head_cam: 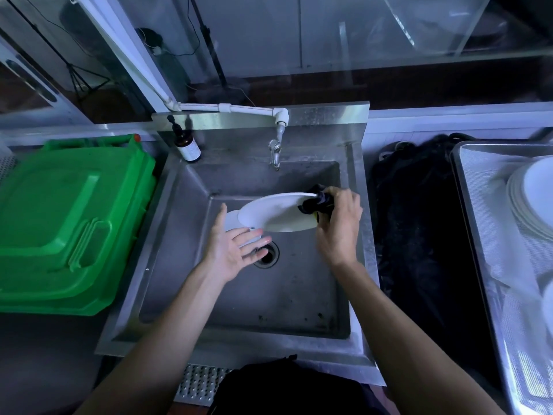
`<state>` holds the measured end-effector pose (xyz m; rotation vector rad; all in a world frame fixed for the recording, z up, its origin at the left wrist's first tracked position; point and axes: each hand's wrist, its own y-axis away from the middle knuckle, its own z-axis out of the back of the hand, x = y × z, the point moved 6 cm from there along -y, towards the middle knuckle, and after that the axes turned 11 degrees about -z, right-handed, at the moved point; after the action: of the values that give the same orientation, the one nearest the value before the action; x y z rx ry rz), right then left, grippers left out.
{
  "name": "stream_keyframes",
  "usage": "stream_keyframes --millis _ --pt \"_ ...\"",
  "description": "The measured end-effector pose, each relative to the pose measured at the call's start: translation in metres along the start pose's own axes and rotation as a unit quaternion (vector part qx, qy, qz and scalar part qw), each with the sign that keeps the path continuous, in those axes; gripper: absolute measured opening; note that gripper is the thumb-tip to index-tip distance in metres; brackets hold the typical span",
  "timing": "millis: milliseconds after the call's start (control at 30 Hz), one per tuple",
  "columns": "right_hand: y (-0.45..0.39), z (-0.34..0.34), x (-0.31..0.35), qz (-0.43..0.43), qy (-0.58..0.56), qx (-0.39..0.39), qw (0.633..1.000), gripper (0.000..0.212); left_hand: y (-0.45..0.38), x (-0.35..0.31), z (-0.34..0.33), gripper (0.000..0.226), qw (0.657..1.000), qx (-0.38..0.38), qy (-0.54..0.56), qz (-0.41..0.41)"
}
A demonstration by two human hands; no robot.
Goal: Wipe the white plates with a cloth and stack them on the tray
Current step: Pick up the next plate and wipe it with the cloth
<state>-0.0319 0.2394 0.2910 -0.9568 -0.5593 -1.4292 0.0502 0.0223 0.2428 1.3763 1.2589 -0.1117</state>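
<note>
White plate is held tilted over the steel sink, gripped with a dark cloth by the right hand, the left hand spread empty below, while wiped plates already sit stacked on the tray right of the sink, another apparently waiting.

Over a steel sink, right hand gripping a dark cloth against the rim of a tilted white plate, left hand open-palmed beneath it, stacked plates on the tray at right.
</note>
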Motion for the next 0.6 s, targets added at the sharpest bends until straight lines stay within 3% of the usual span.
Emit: stream_keyframes --millis 100,300,433,500,600 --pt "0.007 0.002 0.004 0.031 0.013 -0.012 0.999 0.051 0.006 -0.006 -0.017 0.087 1.000 -0.014 0.006 -0.003" --pt "0.018 0.002 0.004 0.065 0.027 -0.023 0.997 0.050 0.011 -0.020 -0.043 0.041 0.991 -0.003 0.127 -0.029" --pt "0.021 0.003 0.004 0.094 0.007 -0.006 0.995 0.031 0.014 -0.026 -0.042 0.012 0.983 -0.002 0.177 -0.050" --pt "0.020 0.001 0.006 0.113 0.006 0.016 0.993 0.033 0.012 -0.029 -0.037 0.010 0.983 -0.016 0.172 -0.067" --pt "0.017 -0.004 0.001 0.124 0.041 0.065 0.989 0.045 0.009 -0.037 -0.029 0.027 0.984 -0.033 0.142 -0.101"
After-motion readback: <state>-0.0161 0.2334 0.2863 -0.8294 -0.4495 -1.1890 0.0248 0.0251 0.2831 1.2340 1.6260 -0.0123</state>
